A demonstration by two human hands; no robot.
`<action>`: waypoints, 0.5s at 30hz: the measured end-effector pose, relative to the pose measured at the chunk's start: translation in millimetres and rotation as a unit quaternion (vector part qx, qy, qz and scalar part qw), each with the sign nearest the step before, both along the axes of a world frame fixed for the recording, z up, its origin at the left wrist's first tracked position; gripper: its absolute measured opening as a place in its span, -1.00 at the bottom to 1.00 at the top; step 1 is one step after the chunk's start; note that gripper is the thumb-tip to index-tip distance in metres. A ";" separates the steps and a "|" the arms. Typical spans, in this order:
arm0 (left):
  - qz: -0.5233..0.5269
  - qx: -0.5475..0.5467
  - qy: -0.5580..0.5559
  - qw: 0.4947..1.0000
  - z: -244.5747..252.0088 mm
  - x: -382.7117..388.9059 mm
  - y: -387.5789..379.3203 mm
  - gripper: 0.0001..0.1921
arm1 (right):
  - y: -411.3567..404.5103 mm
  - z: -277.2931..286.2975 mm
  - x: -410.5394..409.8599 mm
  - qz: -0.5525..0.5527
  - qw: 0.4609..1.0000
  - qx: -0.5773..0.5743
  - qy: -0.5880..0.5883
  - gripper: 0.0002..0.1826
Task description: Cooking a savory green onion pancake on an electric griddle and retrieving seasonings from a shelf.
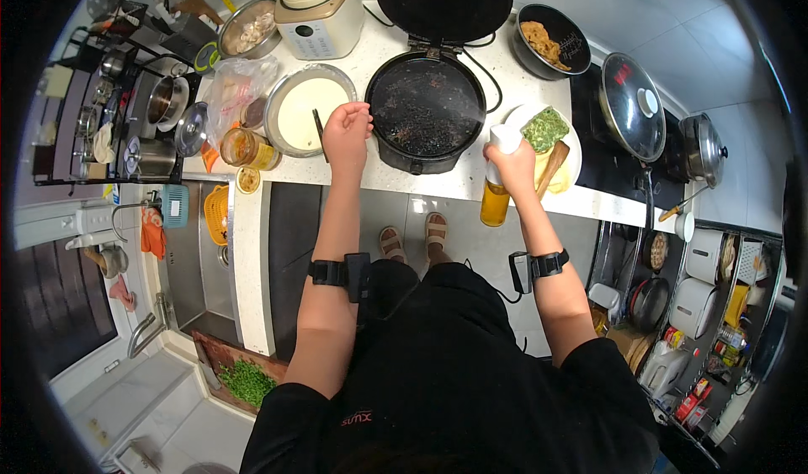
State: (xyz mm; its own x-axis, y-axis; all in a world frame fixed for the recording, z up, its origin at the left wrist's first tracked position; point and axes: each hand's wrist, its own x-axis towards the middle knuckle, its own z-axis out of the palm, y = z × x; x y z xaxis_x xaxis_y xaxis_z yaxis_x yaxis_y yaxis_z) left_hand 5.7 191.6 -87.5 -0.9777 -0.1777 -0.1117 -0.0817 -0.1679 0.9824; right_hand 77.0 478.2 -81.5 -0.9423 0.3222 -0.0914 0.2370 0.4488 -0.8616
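My right hand (514, 161) is closed around an oil bottle (495, 202) with a white top and golden oil inside, at the counter's front edge. Curled, my left hand (347, 130) hovers between a bowl of pale batter (309, 104) and a round electric griddle (429, 108); I see nothing in its fingers. A dark handle (318, 127) stands at the bowl's right side, partly behind that hand. The griddle's lid (445, 0) is raised, and its black plate has an oily sheen and brown specks. Right of the bottle, a white plate (574, 152) bears green-flecked food (545, 130) and a wooden spatula (553, 168).
A jar of sauce (249, 149), a plastic bag (237, 92) and a blender base (319, 29) stand on the left. Behind the plate is a black pot (527, 54) of brownish food. A lidded pan (631, 108) occupies the stove at right. Cables (499, 82) run beside the griddle.
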 end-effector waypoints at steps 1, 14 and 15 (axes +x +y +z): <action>-0.001 0.001 0.000 1.000 0.6 0.4 0.4 -0.89 | 4.8 -1.6 1.4 -0.001 1.000 0.001 0.000 -0.70; -0.004 0.003 -0.012 1.000 1.9 -2.2 12.2 -0.90 | 23.9 -0.5 29.0 0.107 0.994 -0.031 -0.011 -0.75; -0.005 -0.004 -0.014 1.000 2.2 -1.9 12.9 -0.90 | 24.4 3.8 29.7 0.072 0.996 0.003 -0.052 -0.75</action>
State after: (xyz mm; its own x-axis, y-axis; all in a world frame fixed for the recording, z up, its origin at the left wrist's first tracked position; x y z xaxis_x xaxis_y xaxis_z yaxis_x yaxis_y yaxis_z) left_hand 3.8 204.5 -85.3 -0.9761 -0.1689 -0.1369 -0.1100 -0.1596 0.9810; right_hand 106.7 502.6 -77.7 -0.9642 0.1859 -0.1893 0.2579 0.4897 -0.8329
